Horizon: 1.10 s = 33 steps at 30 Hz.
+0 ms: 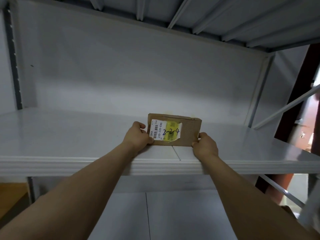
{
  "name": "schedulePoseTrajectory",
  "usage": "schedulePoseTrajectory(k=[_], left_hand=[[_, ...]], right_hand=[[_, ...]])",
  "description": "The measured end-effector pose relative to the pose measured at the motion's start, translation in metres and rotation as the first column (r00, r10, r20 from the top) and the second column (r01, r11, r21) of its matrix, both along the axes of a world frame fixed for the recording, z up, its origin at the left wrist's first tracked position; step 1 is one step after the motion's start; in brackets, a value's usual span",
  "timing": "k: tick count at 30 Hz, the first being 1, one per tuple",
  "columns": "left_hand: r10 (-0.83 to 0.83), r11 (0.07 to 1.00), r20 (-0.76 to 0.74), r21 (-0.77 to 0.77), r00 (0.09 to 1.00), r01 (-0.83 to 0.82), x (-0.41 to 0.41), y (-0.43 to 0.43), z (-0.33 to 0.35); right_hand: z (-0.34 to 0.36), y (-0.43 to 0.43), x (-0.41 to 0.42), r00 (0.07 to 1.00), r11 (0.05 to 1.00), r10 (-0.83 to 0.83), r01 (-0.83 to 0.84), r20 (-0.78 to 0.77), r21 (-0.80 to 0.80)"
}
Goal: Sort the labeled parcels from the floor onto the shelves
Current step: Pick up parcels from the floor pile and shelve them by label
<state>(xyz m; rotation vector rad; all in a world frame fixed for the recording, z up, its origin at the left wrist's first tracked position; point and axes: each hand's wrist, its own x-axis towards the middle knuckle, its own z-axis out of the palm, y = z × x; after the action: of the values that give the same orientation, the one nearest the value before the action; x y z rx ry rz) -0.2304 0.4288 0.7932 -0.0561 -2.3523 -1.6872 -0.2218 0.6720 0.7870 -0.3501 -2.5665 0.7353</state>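
Note:
A flat brown cardboard parcel (187, 131) stands on its long edge on the white metal shelf (69, 135), a little back from the front lip. Its white and yellow label (165, 129) faces me and carries a barcode and a handwritten "2-2-4". My left hand (138, 135) grips the parcel's left end, thumb on the front face. At the lower right corner, my right hand (204, 144) holds the parcel with its fingers curled round the edge. Both forearms reach over the shelf's front lip.
The shelf above (207, 18) hangs close overhead with ribbed supports. A lower shelf board (173, 213) lies beneath my arms. A slotted upright (13, 58) stands at the left and a diagonal brace (285, 108) at the right. A dark red door frame (301, 94) is beyond.

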Motion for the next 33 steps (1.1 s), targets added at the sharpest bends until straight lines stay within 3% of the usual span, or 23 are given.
schedulePoseTrajectory(k=[4, 11, 16, 20, 24, 33], left_hand=[[0.092, 0.992, -0.044, -0.086, 0.995, -0.095, -0.002, -0.001, -0.001], [0.137, 0.957, -0.106, -0.243, 0.985, -0.16, -0.016, 0.003, 0.004], [0.15, 0.967, -0.047, -0.2, 0.988, -0.157, -0.022, 0.003, 0.003], [0.145, 0.989, -0.032, -0.007, 0.989, -0.145, -0.009, 0.006, 0.008], [0.117, 0.993, -0.119, 0.021, 0.986, -0.115, 0.011, 0.005, 0.011], [0.021, 0.977, -0.262, -0.2, 0.965, -0.075, 0.071, -0.021, 0.021]], right_hand=[[0.011, -0.001, -0.006, 0.994, 0.996, 0.03, -0.038, 0.101, 0.08], [0.013, -0.003, -0.026, 0.997, 0.998, 0.047, -0.049, 0.06, 0.047], [0.008, 0.004, -0.033, 0.996, 0.998, 0.061, -0.061, 0.069, -0.001], [0.009, 0.005, -0.022, 0.998, 0.973, -0.022, 0.009, -0.051, -0.23], [0.015, -0.015, -0.001, 0.965, 0.912, -0.153, 0.055, -0.212, -0.405], [0.033, -0.139, 0.055, 0.963, 0.934, 0.051, -0.139, -0.263, -0.33]])
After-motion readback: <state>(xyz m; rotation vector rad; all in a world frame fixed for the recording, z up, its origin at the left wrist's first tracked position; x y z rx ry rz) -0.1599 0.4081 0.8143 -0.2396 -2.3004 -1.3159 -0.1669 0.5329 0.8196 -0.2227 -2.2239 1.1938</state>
